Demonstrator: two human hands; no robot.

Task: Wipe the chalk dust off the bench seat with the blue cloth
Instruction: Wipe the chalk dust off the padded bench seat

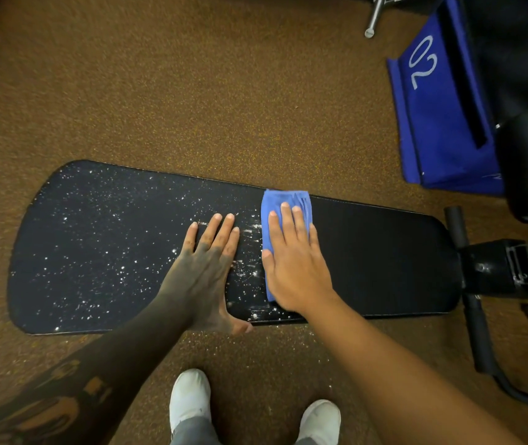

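A long black bench seat [378,252] runs left to right across the middle of the head view. White chalk dust [102,252] speckles its left half, with smeared streaks near the middle; the right part looks clean. A folded blue cloth [283,199] lies on the seat under my right hand [294,261], which presses flat on it with fingers extended. Only the cloth's far end and left edge show. My left hand [205,268] rests flat on the dusty seat just left of the cloth, fingers spread, thumb over the near edge.
Brown speckled carpet [224,91] surrounds the bench. The bench's black frame and foot rollers [468,284] stick out at the right. A blue bin marked "02" [439,107] stands at the far right. My white shoes [192,399] are below the seat's near edge.
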